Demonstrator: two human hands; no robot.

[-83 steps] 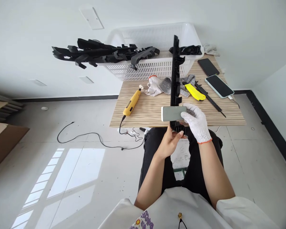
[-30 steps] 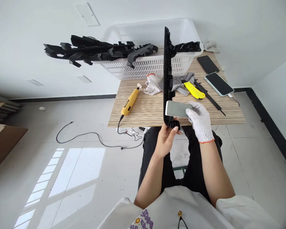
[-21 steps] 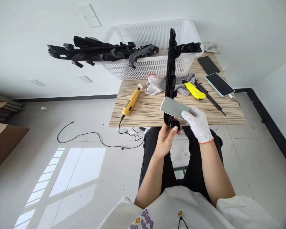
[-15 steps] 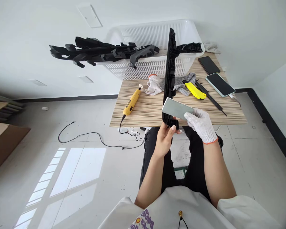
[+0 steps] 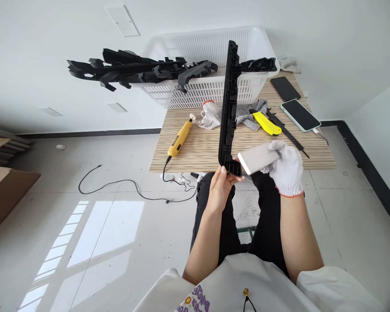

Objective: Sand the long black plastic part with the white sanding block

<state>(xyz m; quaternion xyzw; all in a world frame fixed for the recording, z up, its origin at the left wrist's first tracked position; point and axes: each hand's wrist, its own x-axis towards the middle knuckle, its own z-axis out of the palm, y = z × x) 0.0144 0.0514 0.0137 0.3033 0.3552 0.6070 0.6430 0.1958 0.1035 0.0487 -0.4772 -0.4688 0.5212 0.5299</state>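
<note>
My bare left hand [image 5: 219, 187] grips the lower hooked end of a long black plastic trim piece [image 5: 228, 112], which stands nearly upright and reaches up past the basket's front rim. On my right hand [image 5: 287, 169] is a white knit glove with an orange cuff. It is closed on a flat, pale grey rectangular block [image 5: 259, 158] with a white edge, what kind I cannot make out. The block's left end is close to the right side of the trim's hook; whether they touch I cannot tell.
A white plastic basket [image 5: 201, 93] holds several black trim parts [image 5: 139, 71] jutting out leftward. On the wooden table [image 5: 201, 149] lie a yellow corded rotary tool [image 5: 180, 139], gloves [image 5: 210, 116], a yellow utility knife [image 5: 267, 124], black calipers [image 5: 290, 136] and two phones [image 5: 300, 115].
My right hand has moved right with the block, drawing it off the front of the trim piece and tilting it. The trim's lower end has shifted slightly left with my left hand.
</note>
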